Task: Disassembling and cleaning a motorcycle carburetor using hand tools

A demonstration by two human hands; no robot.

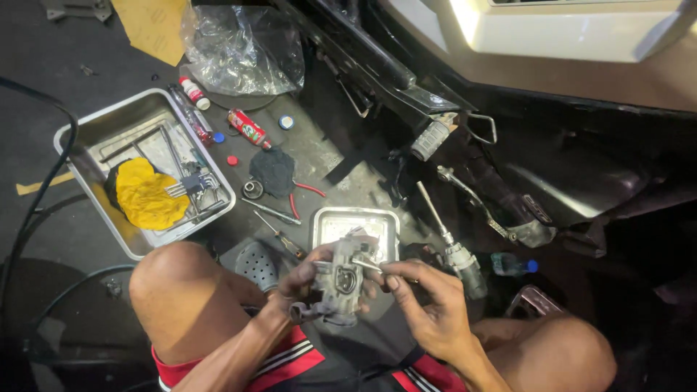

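In the head view a person squats on a dark workshop floor, knees spread, and holds a grey metal engine part up between them, just in front of a small square metal tray. The left hand wraps the part from its left side, fingers closed around the casting. The right hand comes in from the right, thumb and forefinger pinched on a thin metal tool whose tip touches the top of the part. To the left on the floor sits a larger rectangular metal tray holding a yellow cloth at its near end and a bunch of hex keys beside it. Beyond that tray's far right corner lie a red can and a crumpled clear plastic bag. A screwdriver lies between the two trays. Right of the small tray a socket wrench lies beside a motorcycle's footpeg.
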